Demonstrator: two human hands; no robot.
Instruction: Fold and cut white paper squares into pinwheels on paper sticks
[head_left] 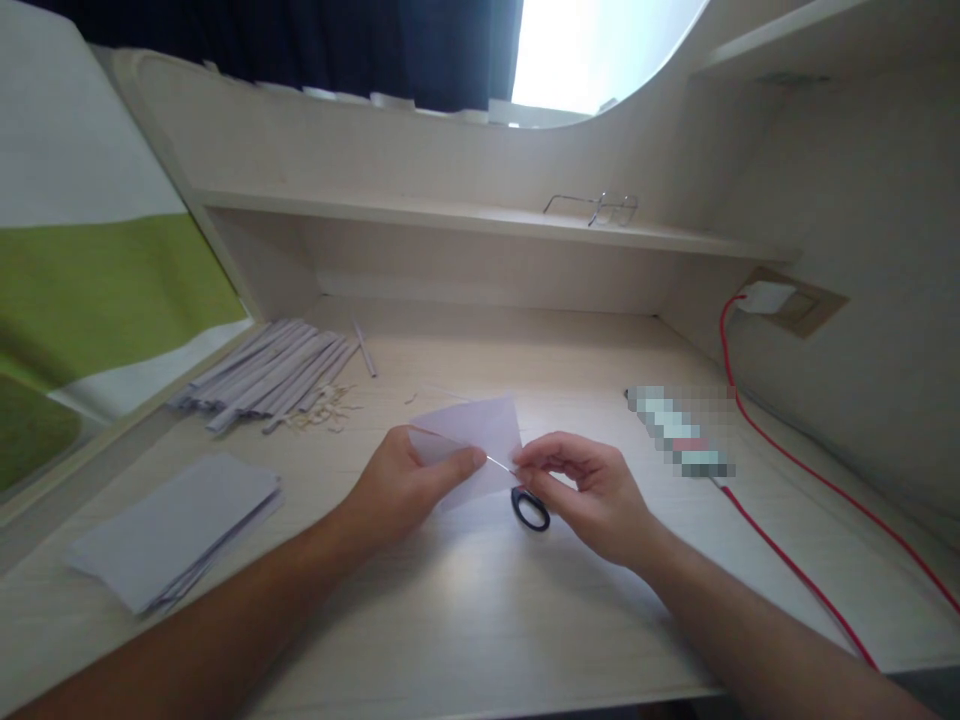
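Far out to the left of the left hand (405,485), a stack of flat paper sheets (176,525) is sitting on the desk (480,610); up beyond it and still left of that hand, a heap of rolled paper sticks (270,375) is lying with small paper scraps (326,412) beside it; judging by that, many sticks are already made and a good stack of sheets is still waiting, so the work looks partway through, not near the end.

The left hand is pinching the white sheet (476,440) at its near left edge, thumb and fingers pressed together on it; the sheet is rising up and away from the fingertips, between both hands; a thin wire or skewer (499,463) is running from the left fingertips across to the right hand (592,490), which is pinching its end with fingers curled; the current sheet looks barely started, no roll visible yet.

Just below the right hand's fingertips, a small black ring (530,508) is lying on the desk, touching or just beside the hand, cannot tell which; further right of that hand, a blurred flat item (679,430) and a red cable (787,470) are running toward a wall plug (766,296); glasses (596,207) are resting on the shelf well beyond.
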